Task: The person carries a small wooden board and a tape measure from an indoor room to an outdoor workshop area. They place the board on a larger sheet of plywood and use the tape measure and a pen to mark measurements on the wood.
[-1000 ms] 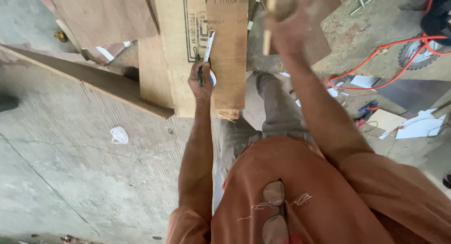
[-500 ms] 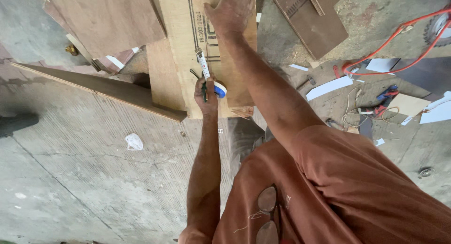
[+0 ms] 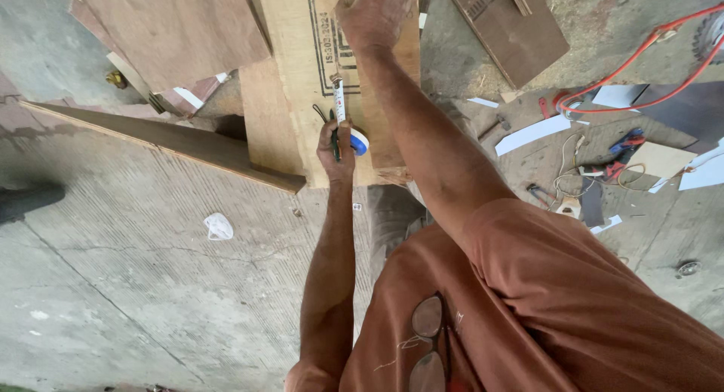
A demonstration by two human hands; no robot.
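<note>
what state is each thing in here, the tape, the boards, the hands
tape measure: blade pulled out along the board
plywood board: lying flat
left hand: gripping the tape case and a pencil
right hand: pressed on the board's far end
glasses: folded, hanging at the shirt collar

One head-worn camera looks steeply down past the chest, facing forward along both arms; the left hand sits mid-frame, the right hand farther, at the top edge

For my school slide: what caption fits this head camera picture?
Left hand holds a tape measure on a plywood board; right hand presses farther along.
</note>
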